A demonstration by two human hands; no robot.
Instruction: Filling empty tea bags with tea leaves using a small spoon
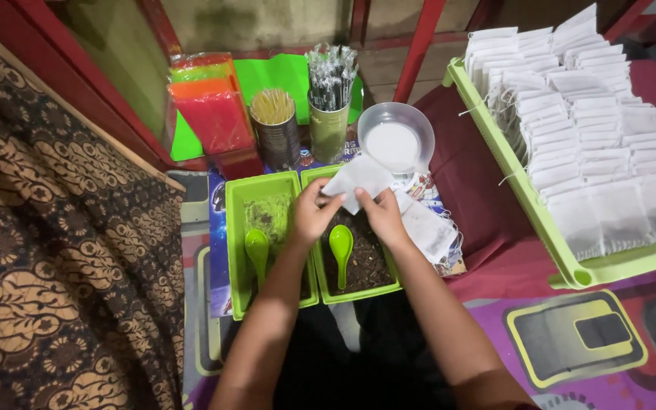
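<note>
Both hands hold a small white paper pouch (358, 181) above two green trays. My left hand (313, 215) pinches its left edge and my right hand (383, 214) grips its lower right edge. The right green tray (326, 287) holds dark loose material and a green spoon (341, 250). In the left green tray (234, 243) lie greenish material and another green spoon (257, 253). More empty white pouches (428, 228) lie just right of my right hand.
A large light-green tray (563, 262) at the right carries several rows of filled white pouches. Behind the trays stand a clear bowl (396, 137), a tin of sticks (275, 129), a cup of wrapped straws (330, 99) and coloured sheets (214, 114). Patterned fabric (55, 250) covers the left.
</note>
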